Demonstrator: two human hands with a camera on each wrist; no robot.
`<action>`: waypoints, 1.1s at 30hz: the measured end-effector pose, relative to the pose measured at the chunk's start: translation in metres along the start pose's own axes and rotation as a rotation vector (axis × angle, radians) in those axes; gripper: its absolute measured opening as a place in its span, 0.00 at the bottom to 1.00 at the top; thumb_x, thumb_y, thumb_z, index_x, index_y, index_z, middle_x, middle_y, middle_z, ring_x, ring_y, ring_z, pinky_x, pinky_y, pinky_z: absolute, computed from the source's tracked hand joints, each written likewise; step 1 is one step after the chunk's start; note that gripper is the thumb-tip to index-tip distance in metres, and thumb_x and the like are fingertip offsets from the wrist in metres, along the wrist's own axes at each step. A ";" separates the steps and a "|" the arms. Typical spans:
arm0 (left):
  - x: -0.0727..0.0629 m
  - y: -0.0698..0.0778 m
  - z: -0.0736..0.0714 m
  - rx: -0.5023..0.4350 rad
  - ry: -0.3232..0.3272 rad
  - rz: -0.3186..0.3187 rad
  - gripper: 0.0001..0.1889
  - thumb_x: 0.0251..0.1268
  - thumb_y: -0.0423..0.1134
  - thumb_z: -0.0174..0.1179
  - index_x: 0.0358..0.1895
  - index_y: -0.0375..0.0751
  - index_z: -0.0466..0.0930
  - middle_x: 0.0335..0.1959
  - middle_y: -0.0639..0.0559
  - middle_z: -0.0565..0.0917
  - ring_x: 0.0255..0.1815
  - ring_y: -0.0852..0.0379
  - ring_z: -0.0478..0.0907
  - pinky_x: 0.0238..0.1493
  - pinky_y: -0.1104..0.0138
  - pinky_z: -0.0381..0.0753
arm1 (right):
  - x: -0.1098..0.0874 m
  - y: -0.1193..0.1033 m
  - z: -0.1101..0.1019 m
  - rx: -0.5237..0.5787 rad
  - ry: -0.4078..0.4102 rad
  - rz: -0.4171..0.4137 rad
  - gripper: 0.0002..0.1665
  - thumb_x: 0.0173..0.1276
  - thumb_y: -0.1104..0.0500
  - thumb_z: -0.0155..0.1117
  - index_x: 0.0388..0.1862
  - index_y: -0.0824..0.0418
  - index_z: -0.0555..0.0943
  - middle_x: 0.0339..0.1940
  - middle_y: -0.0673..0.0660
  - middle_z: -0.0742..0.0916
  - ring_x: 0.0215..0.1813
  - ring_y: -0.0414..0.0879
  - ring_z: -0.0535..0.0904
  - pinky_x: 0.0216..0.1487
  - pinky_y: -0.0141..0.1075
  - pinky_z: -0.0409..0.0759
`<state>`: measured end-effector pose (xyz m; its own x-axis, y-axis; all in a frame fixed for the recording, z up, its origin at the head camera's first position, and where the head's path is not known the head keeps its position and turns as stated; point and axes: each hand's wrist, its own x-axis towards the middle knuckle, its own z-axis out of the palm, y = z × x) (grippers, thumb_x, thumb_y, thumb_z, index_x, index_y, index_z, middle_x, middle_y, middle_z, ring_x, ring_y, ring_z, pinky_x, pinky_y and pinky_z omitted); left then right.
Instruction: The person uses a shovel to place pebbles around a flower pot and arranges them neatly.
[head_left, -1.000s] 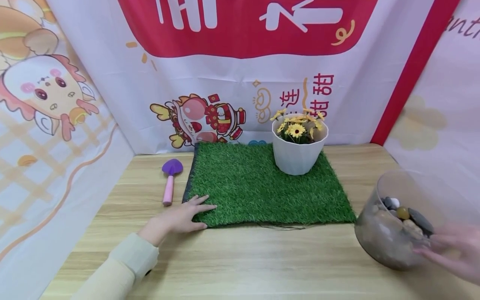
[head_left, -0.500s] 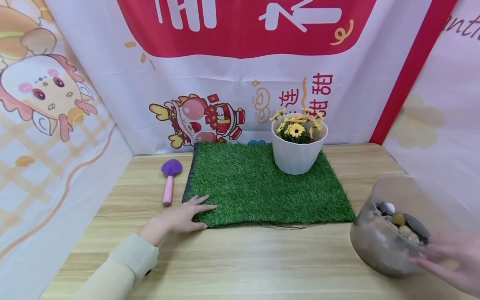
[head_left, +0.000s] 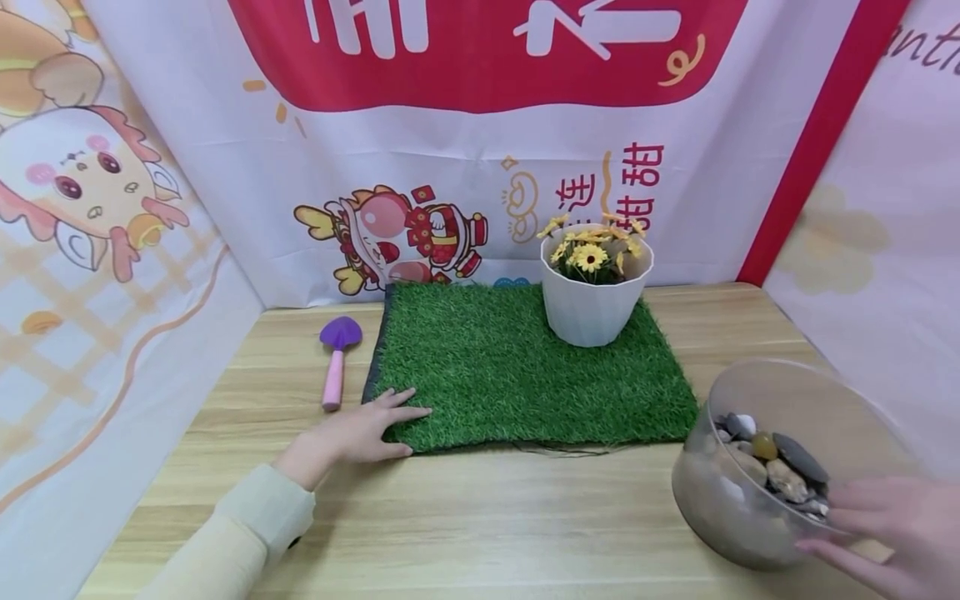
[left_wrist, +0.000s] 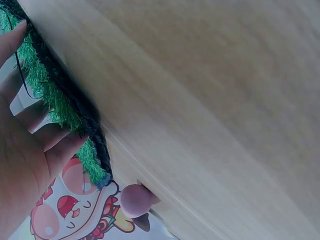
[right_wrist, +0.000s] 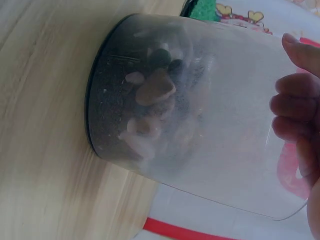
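My left hand lies with spread fingers on the near left corner of a green artificial grass mat. The left wrist view shows its fingers along the mat's dark edge. On the right, a clear cylindrical container stands on the table, and pebbles of several colours fill its lower part. My right hand grips its near right rim, fingers over the edge and thumb lower down outside. In the right wrist view the pebbles show through the cloudy wall, below curled fingers.
A white ribbed pot with yellow flowers stands on the mat's back right. Left of the mat lies a toy trowel with purple blade and pink handle. Printed cloth walls enclose the wooden table at back and sides.
My right hand has moved the container of pebbles leftward and nearer, up to the mat's near right corner. The left hand stays in place on the mat.
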<state>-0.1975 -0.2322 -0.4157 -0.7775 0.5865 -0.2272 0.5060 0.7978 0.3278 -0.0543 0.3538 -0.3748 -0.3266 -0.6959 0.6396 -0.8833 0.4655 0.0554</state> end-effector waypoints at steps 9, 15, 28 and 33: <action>-0.001 0.000 -0.001 -0.005 0.003 0.004 0.34 0.70 0.49 0.66 0.77 0.50 0.69 0.82 0.36 0.54 0.77 0.24 0.50 0.68 0.30 0.60 | 0.016 -0.013 0.004 -0.041 -0.042 0.022 0.22 0.74 0.35 0.60 0.19 0.36 0.78 0.24 0.26 0.75 0.24 0.23 0.66 0.21 0.18 0.65; 0.000 -0.001 0.000 0.000 0.004 0.005 0.34 0.70 0.49 0.67 0.77 0.52 0.69 0.82 0.37 0.54 0.77 0.24 0.50 0.69 0.31 0.59 | 0.027 -0.016 0.012 0.004 -0.021 -0.042 0.24 0.76 0.37 0.60 0.19 0.41 0.79 0.23 0.32 0.74 0.23 0.26 0.65 0.22 0.17 0.61; -0.002 0.002 -0.002 0.002 0.019 0.006 0.34 0.69 0.48 0.68 0.76 0.51 0.70 0.82 0.37 0.55 0.77 0.25 0.51 0.69 0.31 0.61 | 0.059 -0.026 0.027 0.130 -0.018 -0.134 0.23 0.77 0.43 0.62 0.18 0.43 0.73 0.24 0.36 0.72 0.26 0.28 0.63 0.28 0.15 0.57; 0.000 0.002 -0.001 -0.009 0.012 0.008 0.34 0.68 0.48 0.68 0.76 0.50 0.70 0.81 0.36 0.55 0.77 0.24 0.51 0.69 0.31 0.60 | 0.073 -0.030 0.031 0.180 -0.023 -0.163 0.22 0.76 0.44 0.64 0.20 0.43 0.75 0.24 0.36 0.73 0.27 0.28 0.66 0.29 0.15 0.59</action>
<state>-0.1968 -0.2309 -0.4137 -0.7781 0.5908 -0.2136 0.5086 0.7920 0.3377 -0.0618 0.2716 -0.3539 -0.1803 -0.7672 0.6156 -0.9701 0.2420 0.0174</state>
